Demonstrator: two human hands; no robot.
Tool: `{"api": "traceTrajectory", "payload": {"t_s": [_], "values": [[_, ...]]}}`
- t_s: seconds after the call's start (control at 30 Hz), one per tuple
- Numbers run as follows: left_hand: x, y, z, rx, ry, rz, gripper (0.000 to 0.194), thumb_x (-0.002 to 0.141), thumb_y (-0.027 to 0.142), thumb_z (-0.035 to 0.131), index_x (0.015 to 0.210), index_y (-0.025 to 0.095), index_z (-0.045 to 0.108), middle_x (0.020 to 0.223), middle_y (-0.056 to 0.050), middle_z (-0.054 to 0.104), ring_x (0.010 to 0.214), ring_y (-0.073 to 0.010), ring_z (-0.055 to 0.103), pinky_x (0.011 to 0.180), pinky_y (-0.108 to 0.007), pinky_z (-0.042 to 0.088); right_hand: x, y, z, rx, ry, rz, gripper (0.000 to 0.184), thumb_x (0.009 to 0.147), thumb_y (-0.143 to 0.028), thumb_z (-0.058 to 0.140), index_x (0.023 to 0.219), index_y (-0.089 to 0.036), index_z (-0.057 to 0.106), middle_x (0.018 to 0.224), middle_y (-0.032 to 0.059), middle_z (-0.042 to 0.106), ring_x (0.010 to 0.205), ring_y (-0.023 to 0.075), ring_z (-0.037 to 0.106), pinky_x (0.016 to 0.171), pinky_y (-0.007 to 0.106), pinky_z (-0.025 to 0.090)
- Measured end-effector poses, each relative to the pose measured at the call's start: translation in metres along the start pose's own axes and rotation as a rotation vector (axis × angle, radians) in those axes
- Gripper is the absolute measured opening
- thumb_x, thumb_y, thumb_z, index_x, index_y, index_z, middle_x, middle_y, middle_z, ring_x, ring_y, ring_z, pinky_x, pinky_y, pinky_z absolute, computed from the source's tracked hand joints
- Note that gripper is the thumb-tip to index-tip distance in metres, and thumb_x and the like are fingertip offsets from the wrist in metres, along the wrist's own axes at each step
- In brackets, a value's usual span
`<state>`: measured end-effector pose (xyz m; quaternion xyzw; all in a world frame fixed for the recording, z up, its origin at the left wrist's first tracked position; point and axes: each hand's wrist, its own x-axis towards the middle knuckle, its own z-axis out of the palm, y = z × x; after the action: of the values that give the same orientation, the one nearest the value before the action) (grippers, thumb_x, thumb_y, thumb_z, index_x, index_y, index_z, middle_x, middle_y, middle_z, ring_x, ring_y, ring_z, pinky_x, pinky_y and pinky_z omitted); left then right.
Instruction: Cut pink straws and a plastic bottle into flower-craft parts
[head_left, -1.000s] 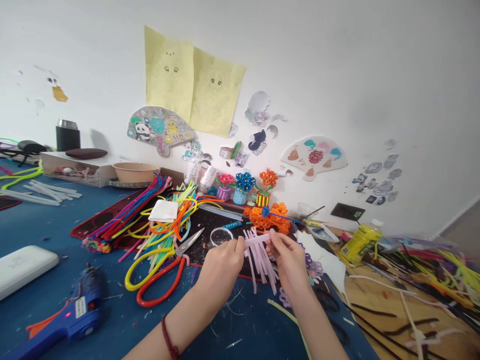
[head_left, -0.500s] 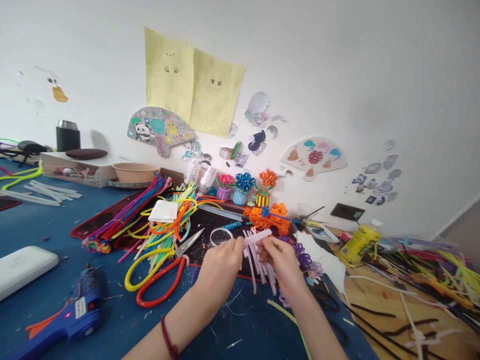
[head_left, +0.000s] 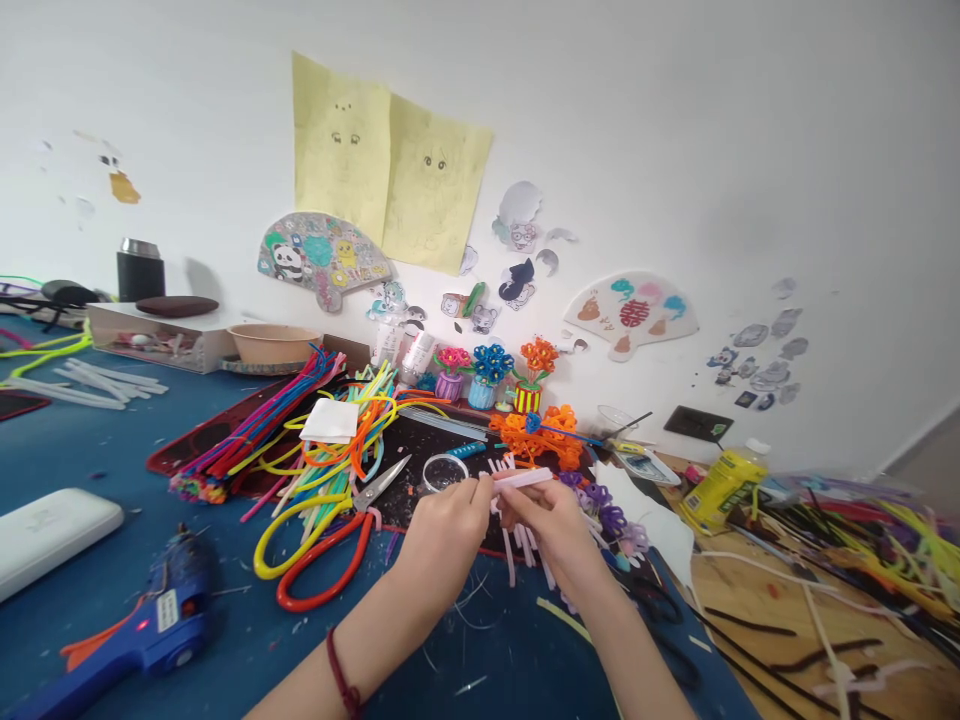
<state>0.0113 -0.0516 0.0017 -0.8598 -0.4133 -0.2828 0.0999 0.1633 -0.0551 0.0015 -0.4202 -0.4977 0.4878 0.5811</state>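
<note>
Both my hands meet over the blue table [head_left: 90,440], just above a black mat. My left hand [head_left: 444,540] pinches one end of a short pale pink pipe cleaner piece [head_left: 525,479]. My right hand [head_left: 556,528] grips the same piece from the other side, fingers curled round it. A loose bunch of pale pink pipe cleaner pieces [head_left: 517,540] lies under the hands, partly hidden by them. A red cord bracelet sits on my left wrist.
Red-handled scissors [head_left: 330,555] and a heap of coloured pipe cleaners [head_left: 300,440] lie to the left. A blue glue gun [head_left: 142,630] and a white box [head_left: 52,525] lie nearer. Orange pipe-cleaner flowers [head_left: 536,435], purple flowers [head_left: 611,520], a yellow bottle [head_left: 724,485].
My right hand has slid left along the pink piece, closer to my left hand. More of the piece now sticks out to the right of my fingers.
</note>
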Motion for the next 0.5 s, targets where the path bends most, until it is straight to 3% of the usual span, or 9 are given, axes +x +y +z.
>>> {"api": "traceTrajectory", "payload": {"t_s": [0.13,0.5], "values": [[0.0004,-0.0001,0.0019,0.018,0.001,0.024,0.022,0.088,0.0,0.038,0.093,0.015,0.054,0.08,-0.004,0.063,0.067,-0.0155,0.061,0.054,-0.023,0.045,0.001,0.0013,0.0019,0.023,0.075,0.013,0.033,0.062,-0.043,0.083,0.068,-0.012,0.071,0.06,0.0049,0.066,0.053,0.0137,0.059,0.053,0.025,0.048],[0.0011,0.0,-0.0024,0.006,-0.049,0.037,0.021,0.085,0.0,0.04,0.082,0.017,0.051,0.075,-0.003,0.06,0.063,-0.0164,0.058,0.054,-0.025,0.044,0.0015,0.0025,0.002,0.048,0.115,0.03,0.035,0.059,-0.045,0.083,0.066,-0.013,0.071,0.055,0.0035,0.064,0.049,0.0125,0.057,0.049,0.024,0.047]]}}
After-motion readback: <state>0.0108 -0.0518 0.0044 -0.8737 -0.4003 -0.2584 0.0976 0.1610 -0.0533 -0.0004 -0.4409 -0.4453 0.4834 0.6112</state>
